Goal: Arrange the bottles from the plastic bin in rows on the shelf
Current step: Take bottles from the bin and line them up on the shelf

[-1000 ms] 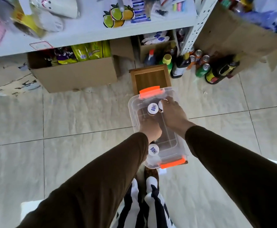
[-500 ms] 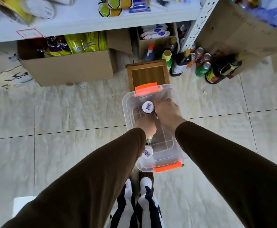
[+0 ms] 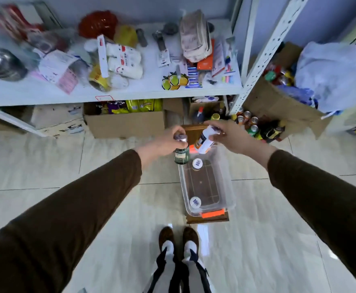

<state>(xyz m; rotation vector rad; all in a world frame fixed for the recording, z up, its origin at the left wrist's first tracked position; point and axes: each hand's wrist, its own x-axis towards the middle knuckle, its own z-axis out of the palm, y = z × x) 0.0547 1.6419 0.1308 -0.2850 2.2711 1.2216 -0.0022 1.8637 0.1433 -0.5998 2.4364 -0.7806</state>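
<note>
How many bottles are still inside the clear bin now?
2. One bottle stands at the far end of the bin, one at the near end. Two others are out, one in each hand. None seems hidden.

My hands hang over bare floor tiles (image 3: pixel 109 166) at mid-frame, with open air up to the white shelf (image 3: pixel 130 93). Its top is crowded: packets, a red bag, a pouch; only the front strip lies bare. Cardboard boxes (image 3: pixel 124 123) fill the space beneath. A perforated upright (image 3: pixel 263 51) blocks the right.
</note>
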